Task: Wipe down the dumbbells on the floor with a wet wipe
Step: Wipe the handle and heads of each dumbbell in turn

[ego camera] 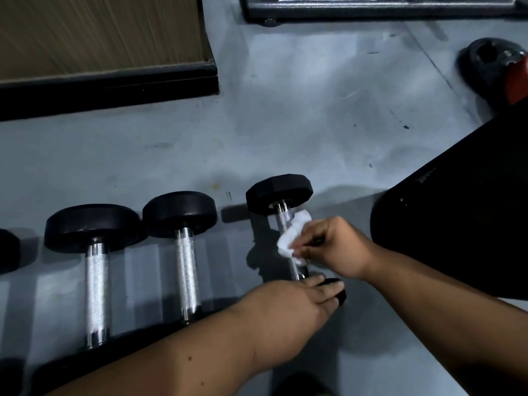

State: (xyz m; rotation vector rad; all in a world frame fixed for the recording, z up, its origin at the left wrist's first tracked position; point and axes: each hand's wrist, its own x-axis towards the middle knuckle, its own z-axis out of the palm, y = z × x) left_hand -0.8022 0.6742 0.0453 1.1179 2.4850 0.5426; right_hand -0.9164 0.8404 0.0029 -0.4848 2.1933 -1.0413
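Note:
A small dumbbell (pixel 278 192) with black faceted heads lies on the grey floor. My right hand (pixel 334 245) pinches a white wet wipe (pixel 294 234) against its knurled steel handle. My left hand (pixel 297 305) rests on the near head of that dumbbell (pixel 341 295), fingers laid over it; most of that head is hidden. To the left lie two larger dumbbells with round black heads, one in the middle (pixel 185 252) and one further left (pixel 95 270). Their near heads are hidden by my left forearm.
Another black dumbbell head (pixel 7 251) shows at the left edge. A wood-faced panel with a black base (pixel 105 81) stands at the back left. A black padded bench (pixel 457 218) fills the right. A weight plate (pixel 491 61) and a metal frame (pixel 371 10) lie beyond.

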